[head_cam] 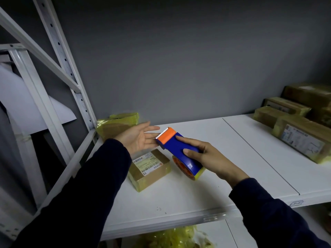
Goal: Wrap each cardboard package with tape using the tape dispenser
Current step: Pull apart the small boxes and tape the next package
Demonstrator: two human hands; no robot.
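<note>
My right hand (206,154) grips the tape dispenser (180,149); its toothed blade (162,133) could nick my open left hand (138,138).

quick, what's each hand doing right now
Left hand: open, palm up, holding nothing.
Right hand: gripping the tape dispenser.

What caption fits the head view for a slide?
Right hand holds tape dispenser near labelled package; open left hand by its cutter.

Left hand (138,138) open, palm up, fingers toward 3 o'clock, right hand (207,155) gripping tape dispenser (172,145), reaching toward 10 o'clock
</note>
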